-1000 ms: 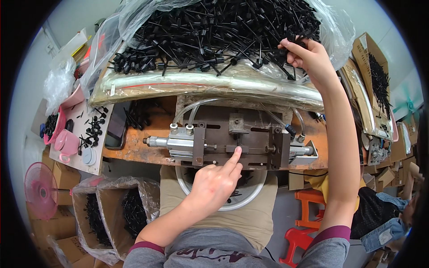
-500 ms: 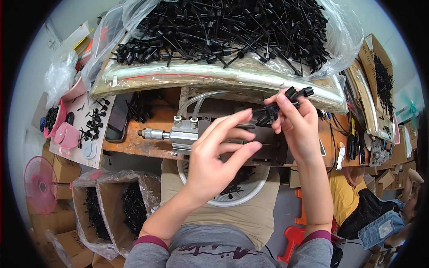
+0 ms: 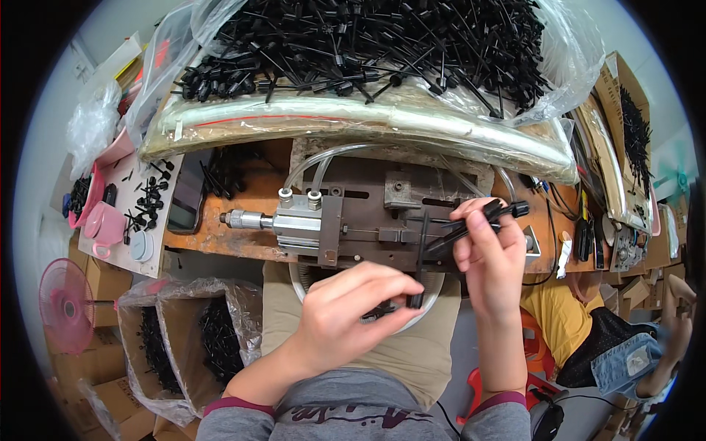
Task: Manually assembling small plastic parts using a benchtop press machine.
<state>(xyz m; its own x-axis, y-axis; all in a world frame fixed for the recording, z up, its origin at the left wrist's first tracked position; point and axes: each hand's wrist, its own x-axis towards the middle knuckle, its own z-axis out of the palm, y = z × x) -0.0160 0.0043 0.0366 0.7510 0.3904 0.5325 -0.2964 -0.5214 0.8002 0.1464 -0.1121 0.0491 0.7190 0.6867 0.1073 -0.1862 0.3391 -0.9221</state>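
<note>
Beyond the worn wooden bench (image 3: 198, 245), a heap of black stemmed parts (image 3: 382, 44) spreads over clear plastic (image 3: 573, 55). Your left hand (image 3: 353, 312) pinches one black piece (image 3: 421, 257) by its near end — its stem points away from you, toward the metal fixture (image 3: 365, 213). Your right hand (image 3: 491, 253) grips a small bunch of similar pieces (image 3: 521, 209) — some ends poke out past your fingers.

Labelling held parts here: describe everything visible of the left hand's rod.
The rod is black, slim and straight, plastic-looking, with a thicker end nearest the wearer. The left hand pinches it there between thumb and fingers; its thin end points away, overlapping the machine in view. Contact with pieces in the right hand is unclear.
</note>
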